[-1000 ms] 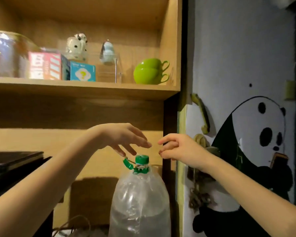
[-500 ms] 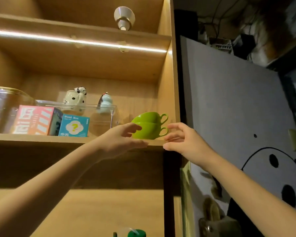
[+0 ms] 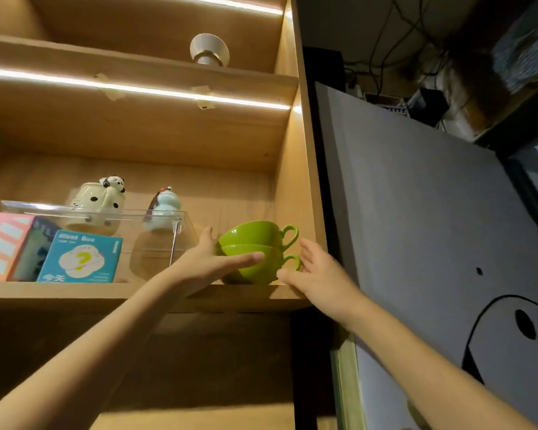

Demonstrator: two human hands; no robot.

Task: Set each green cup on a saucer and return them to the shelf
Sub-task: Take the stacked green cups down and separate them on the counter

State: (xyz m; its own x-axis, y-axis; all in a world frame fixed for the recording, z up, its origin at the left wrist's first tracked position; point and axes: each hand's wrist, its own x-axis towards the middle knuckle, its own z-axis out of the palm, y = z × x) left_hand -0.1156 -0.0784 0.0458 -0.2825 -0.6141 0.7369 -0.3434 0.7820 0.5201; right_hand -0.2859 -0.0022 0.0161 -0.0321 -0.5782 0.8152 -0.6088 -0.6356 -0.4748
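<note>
Head view: hands (image 3: 210, 262) around stacked cups (image 3: 255, 252)

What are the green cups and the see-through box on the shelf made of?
The two stacked glossy green cups look like glazed ceramic: smooth, with soft shine along the rims, though glossy plastic is possible. The see-through box looks like clear acrylic: straight bright edges, and the figurines show through. The brown shelf looks like matte wood board.

Wooden shelving unit (image 3: 137, 294), LED-lit
Light strips (image 3: 137, 88) run under upper boards; grey panel (image 3: 416, 212) with panda drawing stands right, cables (image 3: 395, 32) overhead
</note>
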